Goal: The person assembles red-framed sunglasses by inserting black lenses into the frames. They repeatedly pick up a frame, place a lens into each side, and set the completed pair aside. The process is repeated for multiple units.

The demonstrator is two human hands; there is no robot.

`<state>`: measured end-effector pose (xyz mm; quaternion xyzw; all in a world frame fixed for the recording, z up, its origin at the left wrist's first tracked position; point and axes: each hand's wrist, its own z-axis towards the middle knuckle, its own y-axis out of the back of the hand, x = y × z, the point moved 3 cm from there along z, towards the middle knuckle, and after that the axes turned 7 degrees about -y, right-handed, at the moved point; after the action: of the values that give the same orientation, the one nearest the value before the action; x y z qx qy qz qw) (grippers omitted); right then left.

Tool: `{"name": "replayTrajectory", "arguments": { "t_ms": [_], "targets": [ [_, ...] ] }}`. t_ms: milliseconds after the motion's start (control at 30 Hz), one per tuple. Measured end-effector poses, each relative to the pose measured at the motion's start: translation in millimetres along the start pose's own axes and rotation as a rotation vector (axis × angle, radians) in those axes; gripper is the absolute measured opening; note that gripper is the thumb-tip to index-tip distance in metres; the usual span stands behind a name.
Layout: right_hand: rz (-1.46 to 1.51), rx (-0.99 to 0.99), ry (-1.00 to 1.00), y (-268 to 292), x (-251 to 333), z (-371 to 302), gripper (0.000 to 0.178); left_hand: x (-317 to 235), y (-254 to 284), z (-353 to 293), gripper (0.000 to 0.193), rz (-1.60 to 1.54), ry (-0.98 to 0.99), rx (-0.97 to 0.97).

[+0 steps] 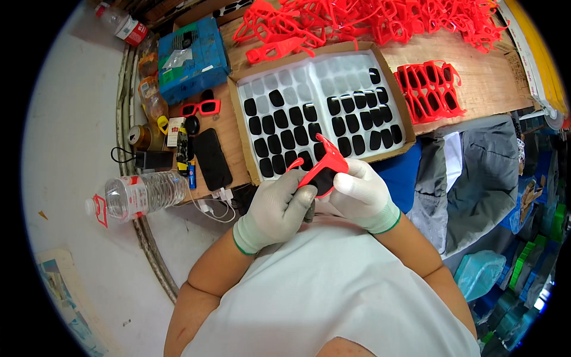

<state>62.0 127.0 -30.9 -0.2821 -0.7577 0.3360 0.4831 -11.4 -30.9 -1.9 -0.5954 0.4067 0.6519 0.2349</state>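
Observation:
Close in front of my chest, both white-gloved hands are closed on one pair of red sunglasses [331, 156]. My left hand [275, 205] pinches one side of the frame, its fingertips grey with dirt. At the other side, my right hand [366, 193] has thumb and fingers round the rim. A dark lens shows between the hands; the other lens area is hidden by my fingers. Just beyond them lies a cardboard box [410, 134] lined with a pale tray, where black lenses [288, 139] stand in rows. Several of its far pockets hold no lens.
Red frames [380, 21] are heaped at the back, and stacked red sunglasses [429, 89] sit right of the box. To the left are a blue box [193, 59], another pair of sunglasses [200, 107], a phone [213, 159] and a big water bottle [143, 195]. Grey cloth [476, 184] hangs at the right.

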Motion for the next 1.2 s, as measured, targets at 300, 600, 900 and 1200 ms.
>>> {"name": "replayTrajectory", "arguments": {
  "t_ms": [300, 600, 900, 1200],
  "targets": [
    [-0.025, -0.302, -0.023, -15, 8, -12, 0.029, -3, -1, 0, 0.026, -0.140, 0.056, 0.125],
    [0.228, -0.077, -0.026, -8, 7, -14, 0.028, -11, -2, 10, 0.023, -0.180, 0.183, 0.158],
    [-0.420, -0.199, 0.057, -5, 27, -22, 0.027, -10, 0, 11, 0.020, 0.057, 0.040, 0.069],
    [-0.456, -0.251, 0.058, 1, 18, -21, 0.023, -13, 3, 9, 0.022, -0.048, 0.077, 0.089]
  ]
}}
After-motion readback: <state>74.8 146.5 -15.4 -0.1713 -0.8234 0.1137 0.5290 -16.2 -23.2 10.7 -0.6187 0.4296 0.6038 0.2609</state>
